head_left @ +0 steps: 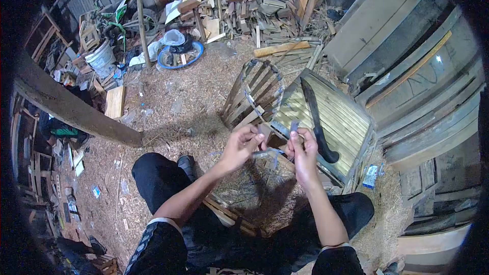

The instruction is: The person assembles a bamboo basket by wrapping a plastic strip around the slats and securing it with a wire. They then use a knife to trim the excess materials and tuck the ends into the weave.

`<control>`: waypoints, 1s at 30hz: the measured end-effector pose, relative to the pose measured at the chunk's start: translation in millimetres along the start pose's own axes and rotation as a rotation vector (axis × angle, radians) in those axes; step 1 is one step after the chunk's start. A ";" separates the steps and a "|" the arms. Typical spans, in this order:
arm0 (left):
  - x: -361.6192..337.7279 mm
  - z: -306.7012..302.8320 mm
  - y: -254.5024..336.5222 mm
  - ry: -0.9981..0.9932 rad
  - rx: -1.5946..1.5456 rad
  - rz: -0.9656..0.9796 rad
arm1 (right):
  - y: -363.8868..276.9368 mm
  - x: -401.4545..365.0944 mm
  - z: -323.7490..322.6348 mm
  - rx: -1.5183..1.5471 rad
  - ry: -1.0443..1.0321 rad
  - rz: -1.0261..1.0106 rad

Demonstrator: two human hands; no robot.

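Note:
My left hand [242,146] is closed in a pinch on one end of a thin, pale strip [275,152] that hangs between my hands. The other end is pinched in my right hand [303,154], with a short tip standing up above the fingers. Just beyond them stands a round slatted wooden basket frame [255,90], its rim wrapped with a dark and light band. To the right, a dark curved tool [317,117] lies across a framed slatted panel [348,122].
A slanting wooden post [76,104] crosses the left side. Behind are a blue-rimmed basin [189,64], a white bucket [101,60] and a heap of scrap wood [270,15]. Large boards [379,18] lean at right. Another person's legs [81,247] show at lower left.

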State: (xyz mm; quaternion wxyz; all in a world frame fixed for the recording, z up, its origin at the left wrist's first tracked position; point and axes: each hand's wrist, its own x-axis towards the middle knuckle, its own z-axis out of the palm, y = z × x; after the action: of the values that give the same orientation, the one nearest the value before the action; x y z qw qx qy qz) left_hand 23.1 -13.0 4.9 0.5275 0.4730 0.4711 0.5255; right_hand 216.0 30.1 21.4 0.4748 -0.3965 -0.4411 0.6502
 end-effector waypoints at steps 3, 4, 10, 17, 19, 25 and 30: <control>10.7 -9.1 -11.7 -0.016 0.030 0.062 | -4.9 2.8 -7.4 -0.045 -0.066 0.052; 12.7 -15.9 -13.5 -0.066 0.027 0.056 | -3.3 3.0 -9.1 -0.030 -0.084 0.040; -5.0 6.8 -8.6 -0.095 0.326 0.212 | 8.1 -6.8 -5.4 -0.059 -0.114 0.003; -10.2 -6.9 -19.4 -0.250 0.607 0.201 | 14.5 -9.1 -8.5 -0.166 -0.076 -0.078; -11.3 -12.5 -8.6 -0.226 0.616 0.217 | 11.2 -11.4 -6.7 -0.159 -0.082 -0.045; -16.9 -28.6 13.1 -0.030 0.451 0.094 | 26.2 -18.0 -4.7 -0.272 -0.365 -0.029; -23.8 -32.1 9.4 -0.032 0.738 0.284 | 26.5 -12.9 1.1 -0.317 -0.465 0.095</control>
State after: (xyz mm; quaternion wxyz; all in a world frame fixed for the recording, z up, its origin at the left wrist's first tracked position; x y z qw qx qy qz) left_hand -9.9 -36.7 10.8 0.2514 0.6992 0.5501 0.3811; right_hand 211.0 13.1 -2.3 0.2618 -0.3263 -0.6154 0.6680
